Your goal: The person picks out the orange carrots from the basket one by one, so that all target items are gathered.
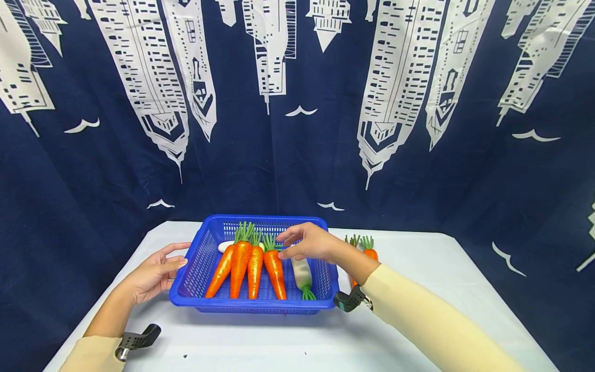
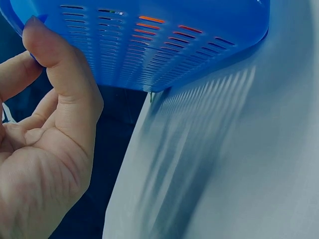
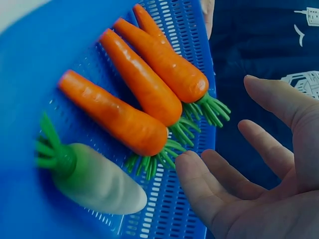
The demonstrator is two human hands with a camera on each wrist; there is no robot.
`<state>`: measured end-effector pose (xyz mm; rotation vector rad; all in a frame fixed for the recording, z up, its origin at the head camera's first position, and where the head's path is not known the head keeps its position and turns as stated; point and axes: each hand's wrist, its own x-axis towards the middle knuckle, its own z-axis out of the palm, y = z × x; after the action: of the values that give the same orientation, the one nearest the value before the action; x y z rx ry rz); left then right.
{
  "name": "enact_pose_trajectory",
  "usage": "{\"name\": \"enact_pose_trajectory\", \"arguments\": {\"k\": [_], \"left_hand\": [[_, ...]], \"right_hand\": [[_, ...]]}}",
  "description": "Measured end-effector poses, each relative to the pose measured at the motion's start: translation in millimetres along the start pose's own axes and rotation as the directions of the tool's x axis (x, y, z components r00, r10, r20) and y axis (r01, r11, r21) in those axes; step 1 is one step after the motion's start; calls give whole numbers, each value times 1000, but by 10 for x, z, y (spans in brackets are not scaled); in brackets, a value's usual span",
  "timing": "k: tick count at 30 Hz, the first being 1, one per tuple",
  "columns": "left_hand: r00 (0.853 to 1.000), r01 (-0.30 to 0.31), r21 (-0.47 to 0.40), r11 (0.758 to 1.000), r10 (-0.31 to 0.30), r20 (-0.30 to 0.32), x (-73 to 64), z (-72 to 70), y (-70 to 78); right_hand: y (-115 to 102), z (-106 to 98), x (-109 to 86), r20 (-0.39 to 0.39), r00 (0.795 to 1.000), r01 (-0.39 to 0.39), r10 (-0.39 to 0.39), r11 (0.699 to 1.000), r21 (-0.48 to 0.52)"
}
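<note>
Head: R grip (image 1: 304,244) holds nil, nr carrots (image 1: 240,266) in basket (image 1: 251,305) over surface (image 1: 241,349); L wrist: L grip (image 2: 50,129) pinches basket rim; one-sided hold may tip it; R wrist: fingers apart; hasty reach might roll radish (image 3: 102,181).

Basket (image 1: 253,305) on table (image 1: 446,274) | inside: four carrots (image 1: 240,271) left of radish (image 1: 301,271) | other carrots (image 1: 371,253) right of basket

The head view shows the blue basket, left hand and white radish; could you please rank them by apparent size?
1. Blue basket
2. Left hand
3. White radish
Only visible parts are compared.
</note>
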<state>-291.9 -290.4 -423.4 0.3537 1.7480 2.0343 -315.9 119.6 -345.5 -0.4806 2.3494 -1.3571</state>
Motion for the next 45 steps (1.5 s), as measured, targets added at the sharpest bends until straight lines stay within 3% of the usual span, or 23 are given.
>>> {"name": "enact_pose_trajectory", "arguments": {"k": [14, 26, 32, 45], "left_hand": [[1000, -20, -1, 1000, 20, 15, 7, -20, -16], [1000, -21, 5, 1000, 20, 16, -8, -23, -8], [999, -31, -5, 999, 32, 27, -1, -31, -13], [999, -34, 6, 999, 34, 29, 15, -35, -29]], "right_hand": [[-12, 151, 298, 28, 995, -95, 95, 995, 9], [122, 191, 504, 63, 974, -221, 217, 974, 56], [167, 182, 600, 58, 968, -249, 244, 963, 102], [208, 296, 637, 9, 961, -276, 276, 958, 71]]}}
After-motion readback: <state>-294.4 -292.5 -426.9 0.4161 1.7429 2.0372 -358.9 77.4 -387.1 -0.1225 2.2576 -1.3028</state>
